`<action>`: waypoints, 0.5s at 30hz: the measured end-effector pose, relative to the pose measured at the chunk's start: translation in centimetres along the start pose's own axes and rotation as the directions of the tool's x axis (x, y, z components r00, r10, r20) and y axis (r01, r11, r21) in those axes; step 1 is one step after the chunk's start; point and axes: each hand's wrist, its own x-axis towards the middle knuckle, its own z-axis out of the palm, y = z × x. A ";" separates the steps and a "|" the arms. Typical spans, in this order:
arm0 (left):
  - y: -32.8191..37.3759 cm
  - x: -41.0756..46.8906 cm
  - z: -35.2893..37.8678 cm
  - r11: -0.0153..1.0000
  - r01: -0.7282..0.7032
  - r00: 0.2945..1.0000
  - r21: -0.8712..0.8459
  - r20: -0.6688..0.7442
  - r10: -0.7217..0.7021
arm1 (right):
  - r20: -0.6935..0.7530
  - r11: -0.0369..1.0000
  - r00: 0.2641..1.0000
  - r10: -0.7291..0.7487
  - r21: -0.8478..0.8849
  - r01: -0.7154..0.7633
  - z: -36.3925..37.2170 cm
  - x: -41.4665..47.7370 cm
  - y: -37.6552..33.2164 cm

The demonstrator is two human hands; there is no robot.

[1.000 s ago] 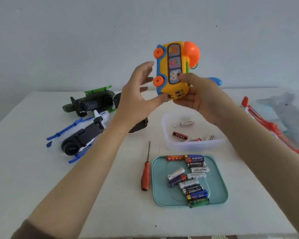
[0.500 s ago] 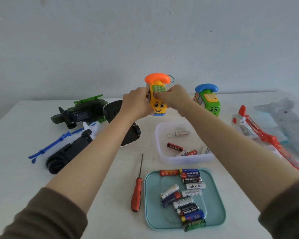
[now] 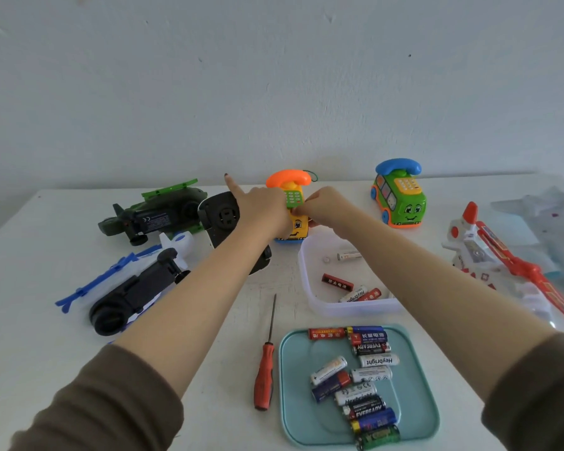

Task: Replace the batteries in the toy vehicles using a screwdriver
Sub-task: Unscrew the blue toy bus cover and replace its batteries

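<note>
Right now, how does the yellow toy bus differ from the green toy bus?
The yellow toy bus carries an orange handset and a green keypad; the green toy bus carries a blue handset and a yellow keypad. The left hand and right hand are on the yellow toy bus; nothing touches the green toy bus. Both stand upright with smiling faces toward the camera.

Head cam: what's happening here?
A person holds the yellow toy bus upright at the back of the table, left hand and right hand both gripping it. The red screwdriver lies untouched beside the teal tray of batteries; a clear tub behind holds a few more.
</note>
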 end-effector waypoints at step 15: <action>-0.7 1.0 0.7 0.984 0.145 0.988 0.106 -0.062 -0.139 | -0.060 0.995 0.995 -0.077 -0.068 0.073 0.6 0.3 -0.1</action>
